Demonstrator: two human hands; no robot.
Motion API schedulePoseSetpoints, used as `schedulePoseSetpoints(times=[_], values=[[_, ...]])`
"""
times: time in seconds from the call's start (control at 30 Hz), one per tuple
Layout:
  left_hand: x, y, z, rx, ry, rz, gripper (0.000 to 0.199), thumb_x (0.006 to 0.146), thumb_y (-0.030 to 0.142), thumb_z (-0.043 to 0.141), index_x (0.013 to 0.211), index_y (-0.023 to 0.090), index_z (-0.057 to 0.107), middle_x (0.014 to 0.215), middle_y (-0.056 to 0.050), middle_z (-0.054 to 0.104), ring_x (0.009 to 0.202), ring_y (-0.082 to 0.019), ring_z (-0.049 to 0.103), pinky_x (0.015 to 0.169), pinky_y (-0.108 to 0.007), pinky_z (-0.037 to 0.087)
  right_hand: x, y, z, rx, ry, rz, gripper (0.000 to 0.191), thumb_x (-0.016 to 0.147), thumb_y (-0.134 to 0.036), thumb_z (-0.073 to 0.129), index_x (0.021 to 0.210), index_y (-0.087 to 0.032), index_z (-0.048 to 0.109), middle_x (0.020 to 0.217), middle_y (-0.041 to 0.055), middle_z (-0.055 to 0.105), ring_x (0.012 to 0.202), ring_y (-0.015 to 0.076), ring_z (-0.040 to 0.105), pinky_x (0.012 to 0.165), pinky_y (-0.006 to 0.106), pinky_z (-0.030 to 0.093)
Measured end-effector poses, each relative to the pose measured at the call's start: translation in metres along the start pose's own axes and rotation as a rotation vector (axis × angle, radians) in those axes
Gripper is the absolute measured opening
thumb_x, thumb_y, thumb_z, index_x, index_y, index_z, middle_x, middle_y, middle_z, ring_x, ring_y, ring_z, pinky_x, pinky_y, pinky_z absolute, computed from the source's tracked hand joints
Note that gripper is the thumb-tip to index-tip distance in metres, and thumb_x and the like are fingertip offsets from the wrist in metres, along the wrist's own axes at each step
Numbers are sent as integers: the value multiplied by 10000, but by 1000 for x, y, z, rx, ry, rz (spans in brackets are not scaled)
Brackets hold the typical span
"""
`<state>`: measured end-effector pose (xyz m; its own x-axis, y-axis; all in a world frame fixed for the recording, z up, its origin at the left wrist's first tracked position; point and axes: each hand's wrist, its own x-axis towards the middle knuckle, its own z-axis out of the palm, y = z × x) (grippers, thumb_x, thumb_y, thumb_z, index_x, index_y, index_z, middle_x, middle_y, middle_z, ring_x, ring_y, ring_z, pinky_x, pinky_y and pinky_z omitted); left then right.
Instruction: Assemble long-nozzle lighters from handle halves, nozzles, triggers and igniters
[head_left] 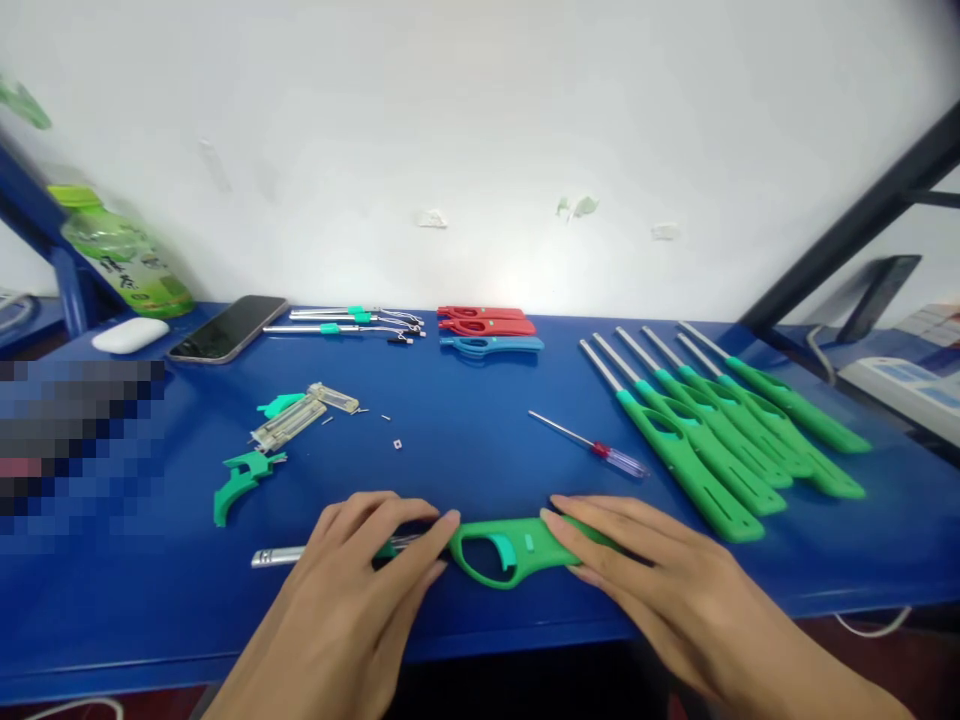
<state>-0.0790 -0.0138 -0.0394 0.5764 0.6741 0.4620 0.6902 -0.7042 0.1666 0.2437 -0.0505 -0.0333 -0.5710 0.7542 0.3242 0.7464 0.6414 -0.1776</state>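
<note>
Lying across the near part of the blue tabletop [465, 430], at six o'clock, a bright-green plastic lighter handle with an oval trigger loop [544, 550] is being gripped at its rear by the right hand [652, 560], while its front end is being pinched by the left hand's [352, 570] fingertips. A silver metal tube [277, 557], pointing to nine o'clock, is being partly covered by the left hand; whether it is being held cannot be told. From the handle, a red-and-clear-handled screwdriver [600, 450] is being seen at one o'clock, silver-tubed green plastic lighters [697, 480] at two.
</note>
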Motion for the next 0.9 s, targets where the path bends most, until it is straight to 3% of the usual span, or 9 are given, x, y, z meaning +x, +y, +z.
schedulePoseSetpoints(times=[0.1, 0.17, 0.27, 0.43, 0.5, 0.63, 0.77, 0.9], values=[[-7, -11, -12, 137, 18, -96, 433, 1078, 406, 533, 1501, 318, 566, 1278, -46, 726, 1115, -288, 708, 907, -450, 605, -2, 4, 3, -27, 5, -4, 531, 1051, -169, 525, 1559, -319, 556, 1450, 43, 720, 1270, 242, 733, 1003, 381, 669], [-10, -20, -17, 147, 43, -103, 331, 1090, 439, 502, 1349, 316, 668, 1187, -25, 748, 1020, -259, 739, 849, -400, 603, -2, 5, 3, -64, 18, -23, 501, 1063, -177, 502, 1540, -311, 577, 1410, 42, 745, 1229, 236, 754, 970, 378, 683], [-10, -24, -18, 90, 39, -32, 291, 1123, 364, 442, 1133, 307, 727, 1054, 7, 757, 916, -199, 741, 829, -336, 585, -5, 3, 1, -110, 33, -53, 509, 1073, -150, 449, 1548, -292, 565, 1380, 48, 760, 1202, 234, 765, 932, 387, 695], [-5, -8, -8, 34, 3, -10, 287, 1092, 215, 459, 1259, 270, 685, 1143, -19, 746, 944, -212, 713, 870, -370, 568, -9, 1, 3, -149, 68, -69, 503, 1087, -204, 478, 1585, -265, 514, 1382, 77, 753, 1255, 275, 738, 985, 449, 665], [-4, -2, -5, 10, 13, -7, 300, 1087, 171, 456, 1286, 251, 666, 1127, -21, 748, 938, -207, 709, 865, -372, 559, -6, 0, 3, -134, 73, -26, 509, 1098, -273, 490, 1606, -246, 480, 1365, 104, 749, 1225, 255, 754, 984, 393, 659], [-7, -1, -4, 35, 34, 51, 303, 1106, 186, 469, 1348, 201, 650, 1127, -50, 755, 986, -211, 709, 904, -373, 569, 0, -1, -3, -33, -68, 53, 514, 1113, -392, 465, 1615, -285, 438, 1427, 76, 692, 1196, 163, 765, 971, 225, 616], [-11, -4, -3, 21, 31, 108, 322, 1076, 135, 522, 1367, 173, 654, 1099, -55, 770, 912, -184, 713, 820, -318, 598, 0, -3, -6, -24, -51, 22, 488, 1111, -411, 466, 1594, -342, 449, 1436, -6, 716, 1251, 147, 737, 1001, 195, 572], [-15, -4, 1, 44, 149, 112, 344, 1041, 74, 559, 1346, 172, 685, 1102, -37, 804, 948, -168, 744, 838, -287, 587, -2, -8, -4, -42, -19, -12, 532, 1109, -426, 474, 1632, -346, 426, 1425, -21, 733, 1240, 151, 743, 991, 171, 564]])
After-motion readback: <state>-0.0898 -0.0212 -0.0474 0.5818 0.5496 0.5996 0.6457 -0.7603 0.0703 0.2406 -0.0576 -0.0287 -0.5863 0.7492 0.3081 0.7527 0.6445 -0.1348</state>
